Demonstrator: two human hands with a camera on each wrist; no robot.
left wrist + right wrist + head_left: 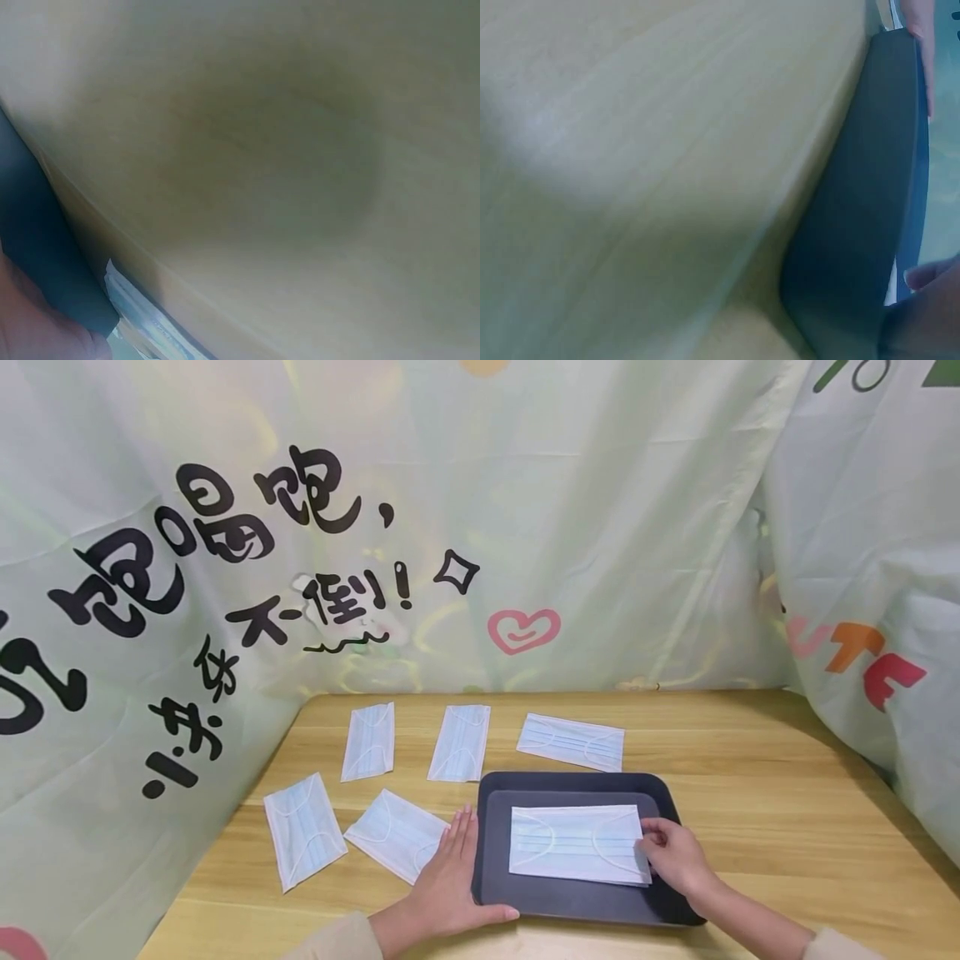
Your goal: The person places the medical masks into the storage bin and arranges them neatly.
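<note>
A dark grey tray [495,827] lies on the wooden table [750,793] with one pale blue face mask [573,843] flat inside it. My left hand [452,870] rests flat against the tray's left edge, fingers straight and thumb along its front rim. My right hand [654,849] pinches the right end of that mask with curled fingers. In the left wrist view, blurred table fills the frame beside a strip of the tray [37,247]. The right wrist view shows the tray's side [862,225] and one fingertip [930,274].
Several more face masks lie on the table left of and behind the tray, among them ones at the near left [303,829], under my left fingers [393,835] and behind the tray [571,742]. Printed cloth [525,527] hangs around the back and sides.
</note>
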